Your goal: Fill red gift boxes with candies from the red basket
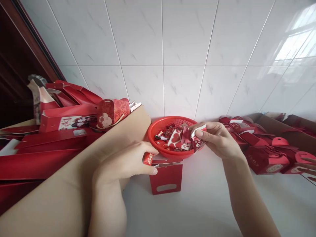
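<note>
My left hand (125,161) is closed around a small red-wrapped candy (148,158) with pale writing, just at the upper left corner of a red paper box (166,179). That box stands upright on the table, its top edges raised. Between the fingers and thumb of my right hand (218,138) is a red and white candy packet (198,138), held over the right side of a red plastic basket (177,153). Wrapped candies (176,138) in red, white and dark colours lie in the basket, partly hidden by my right hand and its packet.
A large cardboard carton (81,164) of red boxes (69,120) fills the left side. Several filled red gift boxes (265,158) stand at the right, with another person's hand (308,168) at the edge. White tiled wall (184,89) rises behind the grey-white table (192,204).
</note>
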The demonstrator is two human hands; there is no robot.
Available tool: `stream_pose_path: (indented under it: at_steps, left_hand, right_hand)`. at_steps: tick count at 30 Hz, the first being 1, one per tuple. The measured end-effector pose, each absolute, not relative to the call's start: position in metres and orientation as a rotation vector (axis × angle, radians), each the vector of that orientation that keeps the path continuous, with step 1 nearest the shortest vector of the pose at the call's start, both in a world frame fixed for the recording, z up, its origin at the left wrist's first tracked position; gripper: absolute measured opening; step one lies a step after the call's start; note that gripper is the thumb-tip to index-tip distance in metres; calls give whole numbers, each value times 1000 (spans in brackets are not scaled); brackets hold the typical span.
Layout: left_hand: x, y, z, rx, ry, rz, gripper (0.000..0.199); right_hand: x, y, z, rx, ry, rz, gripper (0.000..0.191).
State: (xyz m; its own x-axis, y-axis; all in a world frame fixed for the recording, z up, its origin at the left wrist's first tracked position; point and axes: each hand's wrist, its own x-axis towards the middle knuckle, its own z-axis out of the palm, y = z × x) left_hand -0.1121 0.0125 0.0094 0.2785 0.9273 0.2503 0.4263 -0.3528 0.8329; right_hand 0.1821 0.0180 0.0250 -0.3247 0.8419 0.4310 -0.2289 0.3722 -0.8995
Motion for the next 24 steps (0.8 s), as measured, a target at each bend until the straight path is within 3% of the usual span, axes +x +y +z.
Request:
stream_pose_path:
  at_steps: [7,10,16,24]
  left_hand:
    - [-99,23,6,2121,1122,866,8]
    - [-87,23,16,2195,1072,840,10]
    - [-70,28,27,2449,1147,456,24]
    - [-69,29,26,2410,1282,509,25]
  right_hand:
    - [177,19,18,-552,-1848,1279,13]
    - [173,21,17,-562,-1882,1273,16]
    - [172,32,9,-710,-1921,1189,29]
    - [170,39,2,-816,-1938,1060,27]
